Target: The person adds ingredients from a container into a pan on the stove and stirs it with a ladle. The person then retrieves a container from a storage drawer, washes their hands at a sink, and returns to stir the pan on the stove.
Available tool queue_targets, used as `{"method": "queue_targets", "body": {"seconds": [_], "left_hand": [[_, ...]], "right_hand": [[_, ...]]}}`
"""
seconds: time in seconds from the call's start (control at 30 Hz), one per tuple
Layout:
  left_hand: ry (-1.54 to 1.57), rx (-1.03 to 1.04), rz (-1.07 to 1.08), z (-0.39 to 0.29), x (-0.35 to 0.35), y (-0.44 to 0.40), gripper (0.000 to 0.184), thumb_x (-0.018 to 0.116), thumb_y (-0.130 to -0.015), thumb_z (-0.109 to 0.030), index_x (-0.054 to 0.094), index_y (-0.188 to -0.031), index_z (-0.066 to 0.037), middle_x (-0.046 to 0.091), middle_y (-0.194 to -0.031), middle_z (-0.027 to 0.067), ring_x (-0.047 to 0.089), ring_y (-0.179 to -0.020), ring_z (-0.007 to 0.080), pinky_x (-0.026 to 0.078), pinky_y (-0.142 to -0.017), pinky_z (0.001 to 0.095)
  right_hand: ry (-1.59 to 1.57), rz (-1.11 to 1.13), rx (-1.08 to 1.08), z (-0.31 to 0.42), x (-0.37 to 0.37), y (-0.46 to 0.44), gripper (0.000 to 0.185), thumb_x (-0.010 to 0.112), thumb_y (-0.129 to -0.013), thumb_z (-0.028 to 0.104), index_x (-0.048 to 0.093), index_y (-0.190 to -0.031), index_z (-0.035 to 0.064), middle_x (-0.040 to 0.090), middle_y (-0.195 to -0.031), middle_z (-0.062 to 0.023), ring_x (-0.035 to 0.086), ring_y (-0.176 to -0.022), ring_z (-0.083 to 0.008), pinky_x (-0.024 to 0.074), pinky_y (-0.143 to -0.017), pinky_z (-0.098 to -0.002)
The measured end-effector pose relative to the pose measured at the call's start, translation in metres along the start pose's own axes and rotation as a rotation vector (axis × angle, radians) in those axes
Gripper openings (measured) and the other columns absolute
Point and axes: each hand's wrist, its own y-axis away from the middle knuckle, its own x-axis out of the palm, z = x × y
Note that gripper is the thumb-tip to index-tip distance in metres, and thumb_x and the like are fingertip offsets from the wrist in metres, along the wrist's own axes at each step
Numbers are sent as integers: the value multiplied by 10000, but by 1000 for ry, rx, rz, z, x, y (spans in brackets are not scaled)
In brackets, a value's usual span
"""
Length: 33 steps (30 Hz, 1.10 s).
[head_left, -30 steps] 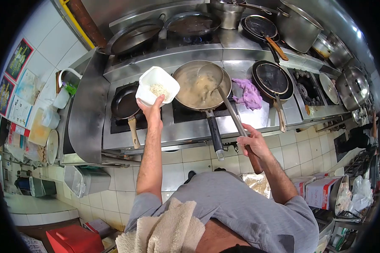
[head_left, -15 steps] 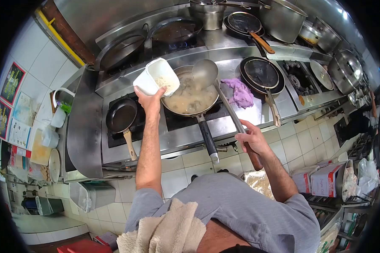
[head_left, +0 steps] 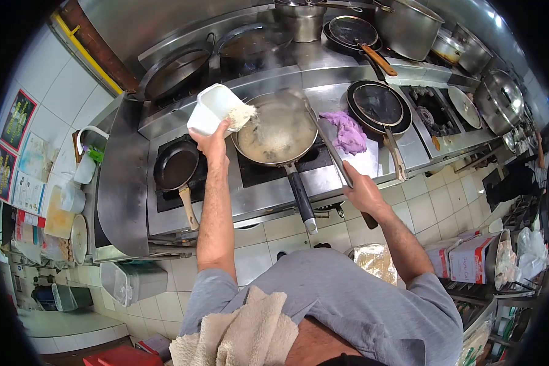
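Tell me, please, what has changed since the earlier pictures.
The left hand has tipped the white tub further, so its pale bits now spill toward the steaming pan. The right hand has turned on the ladle, whose bowl moved to the pan's far edge. Nothing was let go; the purple cloth stays put.

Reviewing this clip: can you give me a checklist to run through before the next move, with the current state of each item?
1. White container secure in left hand: ok, gripped and tilted.
2. Container mouth directed at the pan: ok, it faces the pan's left side.
3. Container emptied: not ok, pale crumbly contents remain at its mouth.
4. Ladle held in right hand: ok, gripped by the handle.
5. Ladle bowl clear of the liquid: cannot tell, blurred and hazy there.
6. Flame under the pan: cannot tell, hidden by it.
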Motion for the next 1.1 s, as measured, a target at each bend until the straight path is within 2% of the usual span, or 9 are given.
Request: {"method": "queue_targets", "body": {"seconds": [0.07, 0.17, 0.2, 0.3, 0.4, 0.9, 1.0, 1.07, 1.1], "left_hand": [[133, -119, -13, -19, 0, 15, 1022, 794, -572, -281, 172, -1369, -128, 302, -1316, 152, 321, -1210, 309, 309, -954, 457], [414, -360, 3, -26, -10, 19, 899, 775, -597, -330, 266, -1314, -146, 346, -1296, 99, 345, -1184, 274, 308, -907, 465], [563, -480, 41, -30, -12, 21, 835, 765, -607, -358, 317, -1281, -153, 360, -1288, 82, 350, -1173, 260, 303, -888, 468], [631, -500, 78, -38, -19, 41, 731, 745, -630, -397, 397, -1229, -166, 343, -1295, 74, 354, -1159, 259, 318, -888, 439], [644, -497, 78, -39, -34, 57, 687, 736, -648, -404, 411, -1212, -184, 345, -1288, 68, 366, -1146, 262, 338, -877, 419], [457, -506, 28, 11, -122, 130, 619, 663, -713, -450, 357, -1191, -202, 372, -1210, 72, 378, -1085, 236, 415, -792, 369], [473, -517, 19, 12, -125, 139, 624, 665, -713, -447, 350, -1194, -205, 368, -1214, 72, 379, -1083, 237, 416, -793, 370], [488, -527, 19, 15, -126, 143, 627, 666, -712, -446, 347, -1196, -207, 366, -1217, 72, 380, -1082, 236, 416, -793, 369], [491, -541, 15, 16, -126, 145, 625, 666, -712, -446, 348, -1195, -208, 365, -1219, 71, 380, -1085, 234, 417, -795, 369]], "right_hand": [[314, -83, -191, -7, 8, -4, 643, 562, -747, 55, 294, -1325, -31, 545, -655, -113, 550, -468, -190, 473, -457, -338], [-419, 214, 239, 35, 8, 3, 613, 588, -753, 59, 327, -1300, -28, 564, -670, -81, 533, -451, -165, 445, -437, -325], [-417, 218, 238, 42, 8, 3, 613, 588, -753, 59, 327, -1300, -28, 564, -670, -81, 533, -451, -165, 445, -437, -325], [-1157, 340, 439, 58, 2, 5, 546, 569, -791, 61, 333, -1278, -12, 486, -619, -12, 434, -394, -103, 327, -351, -250], [-1412, 374, 520, 53, -4, 3, 488, 555, -799, 55, 362, -1243, -4, 471, -614, -5, 421, -387, -100, 312, -353, -244], [-639, 254, 216, 39, -20, 17, 656, 593, -734, 17, 341, -1338, 54, 499, -610, -45, 455, -399, -106, 356, -358, -249], [-444, 241, 169, 23, -20, 8, 678, 593, -724, 35, 335, -1349, 80, 529, -640, -73, 516, -472, -143, 421, -432, -287], [32, 76, -111, 5, -17, -3, 642, 558, -728, 60, 355, -1337, 80, 612, -750, -160, 613, -641, -293, 483, -590, -394], [246, 140, 10, 23, -27, -5, 653, 546, -717, 67, 348, -1339, 91, 619, -894, -209, 607, -826, -355, 465, -741, -434]]}}
